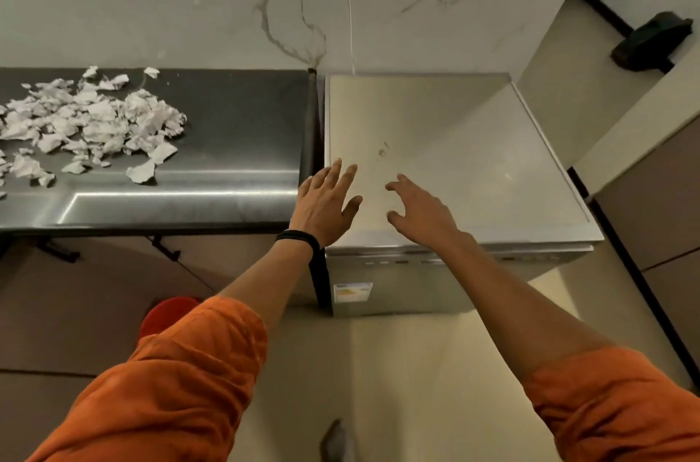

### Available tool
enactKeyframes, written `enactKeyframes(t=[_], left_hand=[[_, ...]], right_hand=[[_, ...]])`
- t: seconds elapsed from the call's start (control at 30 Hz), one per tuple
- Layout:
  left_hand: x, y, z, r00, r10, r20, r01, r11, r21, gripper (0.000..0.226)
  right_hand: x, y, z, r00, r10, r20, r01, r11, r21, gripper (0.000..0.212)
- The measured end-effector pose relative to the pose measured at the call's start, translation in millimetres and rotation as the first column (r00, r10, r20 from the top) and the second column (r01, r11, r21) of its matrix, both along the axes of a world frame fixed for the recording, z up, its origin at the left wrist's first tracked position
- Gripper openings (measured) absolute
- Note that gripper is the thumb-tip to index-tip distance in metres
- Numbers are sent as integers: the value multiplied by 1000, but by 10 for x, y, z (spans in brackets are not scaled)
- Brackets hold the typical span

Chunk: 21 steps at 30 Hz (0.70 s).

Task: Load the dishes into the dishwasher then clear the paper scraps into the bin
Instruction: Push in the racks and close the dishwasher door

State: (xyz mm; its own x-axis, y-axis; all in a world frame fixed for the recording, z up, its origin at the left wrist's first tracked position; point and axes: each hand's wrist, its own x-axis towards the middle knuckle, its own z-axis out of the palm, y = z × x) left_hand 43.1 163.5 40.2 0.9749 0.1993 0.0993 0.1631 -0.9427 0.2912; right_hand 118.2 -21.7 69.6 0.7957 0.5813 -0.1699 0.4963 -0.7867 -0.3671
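Although no dishes show anywhere in view, both hands reach out over the top of the steel box that I take to be the dishwasher, probably to open it, since its front looks closed. The left hand has its fingers straight and spread, palm down, gripping nothing. The right hand is loosely curled, fingers apart, and is also empty. Whether either touches the top I cannot tell. The paper scraps lie heaped on the dark table to the left, well apart from both hands, presumably waiting until the dishes are dealt with. A red rounded thing near the left sleeve might be the bin.
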Motion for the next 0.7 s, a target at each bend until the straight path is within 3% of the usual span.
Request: enactKeyframes(t=[0.17,0.27,0.37,0.43,0.53,0.7], left_hand=[[-228,-119,-550,978,-130,-163,126,991,-32,68],[-314,-100,-917,945,-191,-266,215,975,62,87],[-368,-89,-1147,956,-197,-219,244,946,213,114],[-375,-105,-1324,970,-194,-145,230,929,290,121],[-352,-110,-1462,977,-201,-71,213,900,381,118],[-345,-102,-1624,982,-187,9,162,873,460,107]], right_hand=[[-113,-331,-612,1000,13,1,-12,996,-89,62],[-108,-579,-1023,996,75,56,-64,982,-178,78],[-116,-768,-1267,968,180,177,-131,958,-255,110],[-130,-814,-1454,946,196,259,-127,957,-259,126],[-127,-792,-1662,915,178,361,-87,964,-253,141],[-73,-792,-1892,874,179,452,-80,970,-229,146]])
